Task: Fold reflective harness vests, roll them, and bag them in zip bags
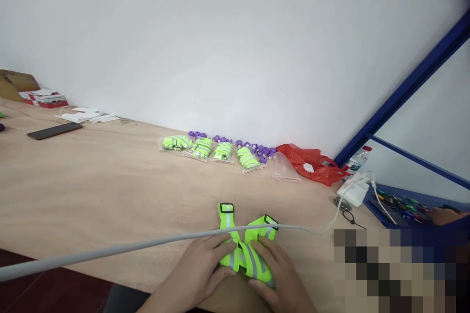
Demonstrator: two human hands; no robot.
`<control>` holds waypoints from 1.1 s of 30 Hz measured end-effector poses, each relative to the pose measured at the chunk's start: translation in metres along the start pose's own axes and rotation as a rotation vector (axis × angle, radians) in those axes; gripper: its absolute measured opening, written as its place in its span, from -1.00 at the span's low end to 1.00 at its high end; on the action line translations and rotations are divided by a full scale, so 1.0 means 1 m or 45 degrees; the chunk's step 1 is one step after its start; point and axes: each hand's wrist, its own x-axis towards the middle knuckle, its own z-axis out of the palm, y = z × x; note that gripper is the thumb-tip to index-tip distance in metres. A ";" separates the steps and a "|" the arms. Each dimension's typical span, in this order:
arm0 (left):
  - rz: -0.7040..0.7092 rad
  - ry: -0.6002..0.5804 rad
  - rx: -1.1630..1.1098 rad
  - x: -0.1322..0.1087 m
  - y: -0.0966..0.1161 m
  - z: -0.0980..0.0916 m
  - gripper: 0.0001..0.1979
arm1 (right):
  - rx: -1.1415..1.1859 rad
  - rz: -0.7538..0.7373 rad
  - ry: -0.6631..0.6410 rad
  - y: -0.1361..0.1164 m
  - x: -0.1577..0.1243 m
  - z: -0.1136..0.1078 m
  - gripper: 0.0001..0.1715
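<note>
A neon yellow-green reflective strap harness (253, 260) with grey stripes lies folded at the table's front edge, its two black buckles pointing away from me. My left hand (205, 261) grips its left side between thumb and fingers. On the opposite side, my right hand (281, 274) has its fingers over the bundle and its thumb beneath. Farther back sit several clear zip bags (247, 159) packed with similar folded straps. To their right, another clear bag (285, 168) lies flat.
A white cable (147, 244) crosses the view in front of the harness. Along the wall are small purple pieces (262, 151) and a red plastic bag (312, 164). A white power adapter (354, 190) and bottle (360, 159) stand right; a dark flat phone-like slab (55, 130) lies left.
</note>
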 end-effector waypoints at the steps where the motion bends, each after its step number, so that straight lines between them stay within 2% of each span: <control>1: -0.015 -0.004 -0.012 0.001 0.001 -0.002 -0.64 | 0.033 0.022 0.043 0.001 -0.003 0.004 -0.29; 6: -0.041 0.028 -0.112 0.006 0.001 -0.007 -0.68 | 0.137 0.217 0.313 0.006 -0.017 0.023 -0.25; 9: -0.040 0.030 -0.206 0.009 0.000 -0.010 -0.67 | 0.173 0.309 0.375 0.005 -0.022 0.028 -0.29; 13: -0.031 -0.003 -0.292 0.013 0.000 -0.015 -0.68 | 0.213 0.270 0.398 -0.001 -0.022 0.026 -0.32; 19: -0.081 -0.039 -0.312 0.017 0.000 -0.018 -0.59 | 0.302 0.256 0.178 -0.007 -0.009 0.011 -0.35; 26: -0.213 -0.031 -0.177 0.021 -0.001 -0.012 -0.63 | 0.425 0.387 0.116 -0.001 0.004 0.008 -0.29; 30: -0.239 -0.058 -0.138 0.022 -0.001 -0.013 -0.63 | 0.438 0.400 0.019 -0.009 0.018 -0.010 -0.29; 33: -0.247 -0.068 -0.113 0.022 -0.001 -0.014 -0.63 | 0.447 0.368 -0.052 -0.016 0.029 -0.025 -0.41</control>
